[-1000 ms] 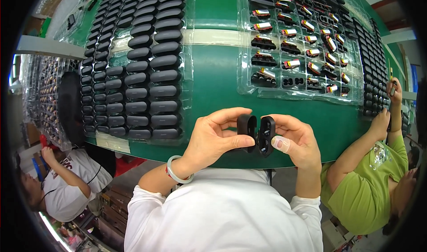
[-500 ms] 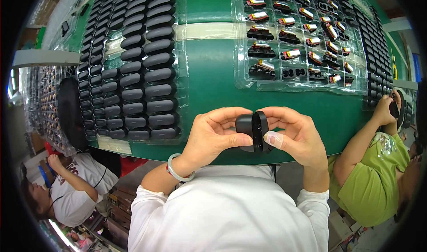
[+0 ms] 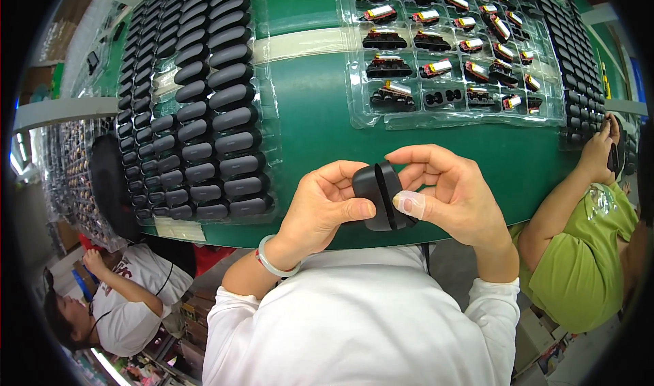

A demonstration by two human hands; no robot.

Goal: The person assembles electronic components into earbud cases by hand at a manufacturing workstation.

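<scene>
A black earbud charging case [image 3: 366, 192] is held in front of me over the table's near edge, turned on its side with a narrow gap along its length. My left hand [image 3: 315, 212] grips its outer shell, thumb on the near side and fingers behind. The other half of the case [image 3: 389, 185] is pinched by my right hand [image 3: 458, 198], whose thumb has a whitish wrap at its tip. That thumb presses close to the gap, while the index finger reaches over the top edge. What lies inside the case is hidden.
Left stands a clear tray [image 3: 274, 124] with rows of black oval cases [image 3: 236, 141]. Ahead right, another clear tray [image 3: 409, 121] holds black inserts with small batteries [image 3: 437, 67]. More black cases [image 3: 575, 66] line the far right. Co-workers sit at both sides, one in a green shirt [image 3: 579, 263].
The case has tilted, and its gap looks narrower than before. My right index finger has risen over the top edge. The whole view has shifted slightly.
</scene>
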